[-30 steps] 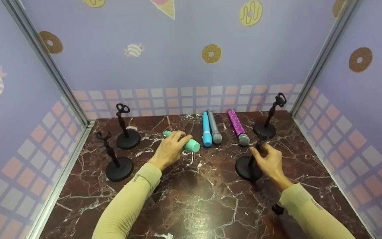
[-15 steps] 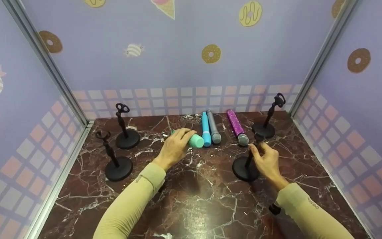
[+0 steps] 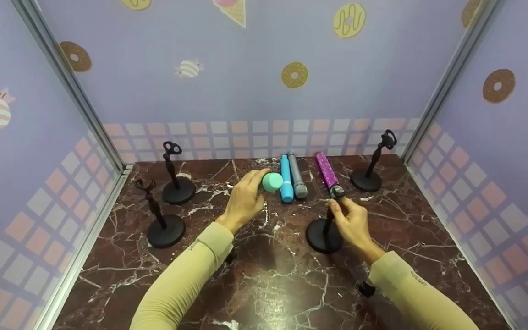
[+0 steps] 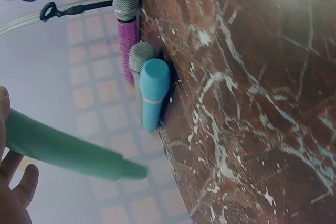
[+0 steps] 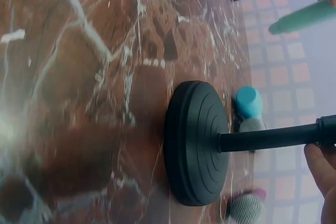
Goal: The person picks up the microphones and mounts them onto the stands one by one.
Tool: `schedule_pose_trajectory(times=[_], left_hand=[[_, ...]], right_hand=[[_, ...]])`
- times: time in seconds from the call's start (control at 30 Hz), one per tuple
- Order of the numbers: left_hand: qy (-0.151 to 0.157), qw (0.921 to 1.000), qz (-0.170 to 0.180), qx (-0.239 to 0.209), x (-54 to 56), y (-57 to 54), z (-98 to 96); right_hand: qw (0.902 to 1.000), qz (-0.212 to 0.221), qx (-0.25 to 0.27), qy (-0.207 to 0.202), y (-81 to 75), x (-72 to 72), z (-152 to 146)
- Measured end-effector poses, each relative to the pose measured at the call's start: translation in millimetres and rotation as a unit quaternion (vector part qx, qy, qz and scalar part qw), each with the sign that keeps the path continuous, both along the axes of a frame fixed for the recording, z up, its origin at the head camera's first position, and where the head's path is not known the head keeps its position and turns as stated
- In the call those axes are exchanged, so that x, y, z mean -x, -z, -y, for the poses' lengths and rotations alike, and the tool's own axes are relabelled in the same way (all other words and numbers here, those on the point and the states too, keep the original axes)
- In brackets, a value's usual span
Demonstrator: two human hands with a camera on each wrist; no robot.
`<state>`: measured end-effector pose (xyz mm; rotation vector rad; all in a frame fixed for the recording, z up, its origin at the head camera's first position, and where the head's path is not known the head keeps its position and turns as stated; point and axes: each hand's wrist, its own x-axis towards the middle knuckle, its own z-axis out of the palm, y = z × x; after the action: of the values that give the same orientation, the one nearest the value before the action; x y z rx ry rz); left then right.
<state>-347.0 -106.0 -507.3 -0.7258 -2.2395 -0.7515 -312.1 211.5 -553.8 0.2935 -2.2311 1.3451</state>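
Just left of the blue microphone (image 3: 286, 181), the left hand (image 3: 244, 197) had raised the green microphone (image 3: 272, 182) it gripped; the right hand (image 3: 353, 224), grasping a black stand (image 3: 323, 236), had shifted it closer, front-right of the blue one, narrowing the gap.

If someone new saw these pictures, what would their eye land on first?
Probably the mint-green microphone in the left hand, held above the marbled table. Next, likely the glittery purple microphone near the back wall, right of the gray microphone. The black stand that the right hand grips, nearer the viewer, might follow.
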Motion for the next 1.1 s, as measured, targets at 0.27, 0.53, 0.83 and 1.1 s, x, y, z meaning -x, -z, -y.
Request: schedule_pose_trajectory(times=[0.27,0.53,0.83,1.1], left_hand=[[0.023,0.9976,0.021,-0.062,-1.1,-4.9,-7.2],[0.076,0.9921,0.059,-0.081,-4.4,-13.5,-20.4],[0.118,0.981,0.088,-0.127,-6.9,-31.7,-31.8],[0.138,0.979,0.084,-0.125,-7.7,-32.1,-36.5]], right_hand=[[0.9996,-0.009,0.005,-0.026,2.4,-4.9,31],[0.998,-0.008,0.016,-0.06,1.8,-7.9,57],[0.9953,-0.021,0.038,-0.086,0.8,-12.5,79],[0.9906,-0.015,0.032,-0.132,0.1,-14.7,90]])
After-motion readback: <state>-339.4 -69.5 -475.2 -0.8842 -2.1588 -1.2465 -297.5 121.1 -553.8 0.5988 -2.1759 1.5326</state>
